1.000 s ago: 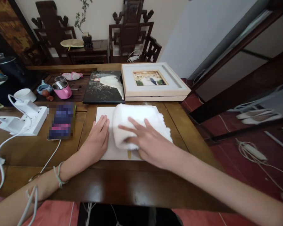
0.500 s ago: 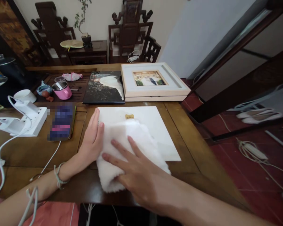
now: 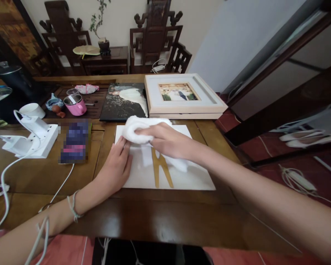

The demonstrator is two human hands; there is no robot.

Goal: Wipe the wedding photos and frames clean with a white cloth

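Note:
A white square board point(image 3: 182, 176) with a gold stand piece point(image 3: 160, 170) lies flat on the wooden table point(image 3: 143, 217) in front of me. My left hand point(image 3: 114, 167) lies open and flat on the board's left edge. My right hand point(image 3: 165, 140) presses a fluffy white cloth point(image 3: 136, 129) onto the board's far left corner, fingers closed over it. Part of the cloth trails under my right wrist.
A white picture frame point(image 3: 183, 97) and a dark photo print point(image 3: 125, 101) lie beyond the board. To the left are a blurred phone point(image 3: 74, 141), a white power strip point(image 3: 34, 141) with cables, a pink cup point(image 3: 75, 105) and a white cup point(image 3: 31, 109). Carved wooden chairs stand behind.
My right hand has swept the cloth from the table's near edge up to the board's far left corner, uncovering the gold stand piece. My left hand has stayed on the board's left edge.

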